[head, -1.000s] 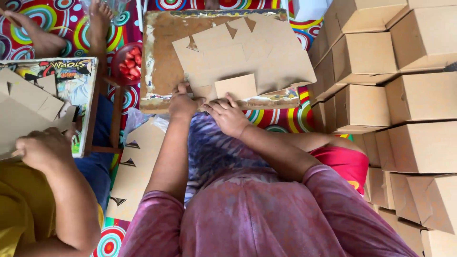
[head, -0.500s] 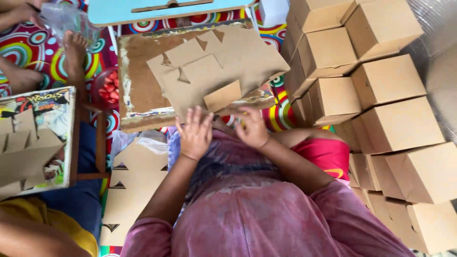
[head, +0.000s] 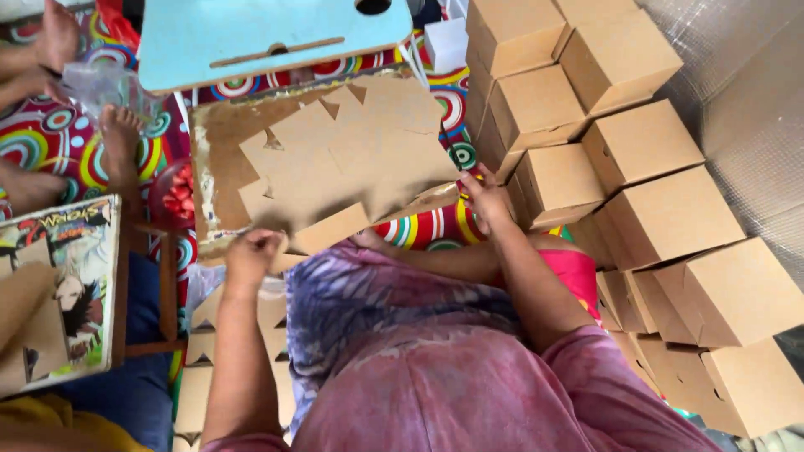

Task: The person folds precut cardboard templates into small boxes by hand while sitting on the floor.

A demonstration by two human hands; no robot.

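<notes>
Stack of folded brown cartons fills right side. Tray ahead holds flat cardboard blanks. Light blue board beyond tray. Left hand curled shut on near tray edge beside blank. Right hand fingers closed at tray's right corner; held item cannot tell.

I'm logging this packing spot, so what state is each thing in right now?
Left hand: closed on the near edge of the work tray.
Right hand: gripping the tray's right corner.
Work tray: tilted, worn surface.
Flat box blanks: unfolded, lying overlapped on the tray.
Brown boxes: assembled, closed, stacked at right.
Blue table: bare top.
Spare blanks: flat, piled on the mat.
</notes>
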